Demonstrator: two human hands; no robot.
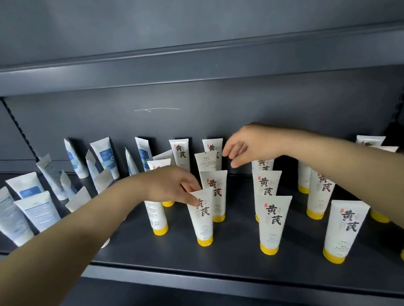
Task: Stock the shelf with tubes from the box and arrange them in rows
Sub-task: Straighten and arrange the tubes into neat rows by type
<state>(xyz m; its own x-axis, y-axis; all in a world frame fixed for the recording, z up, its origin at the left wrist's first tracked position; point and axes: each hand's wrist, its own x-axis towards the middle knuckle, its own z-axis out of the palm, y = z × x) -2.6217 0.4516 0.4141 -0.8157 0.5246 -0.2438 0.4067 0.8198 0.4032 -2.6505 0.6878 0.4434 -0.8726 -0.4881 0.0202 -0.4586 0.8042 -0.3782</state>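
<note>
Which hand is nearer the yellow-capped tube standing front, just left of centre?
Left. The left hand pinches the top of the tube; the right hand hangs open farther back and to its right, apart from it.

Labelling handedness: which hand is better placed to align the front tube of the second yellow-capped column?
Left, probably. The left hand pinches the top of that tube; the right hand hovers open by the back row.

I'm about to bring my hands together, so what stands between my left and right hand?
In the head view, an upright white plastic tube with a yellow cap and another white tube behind it stand between the left hand and the right hand.
</note>
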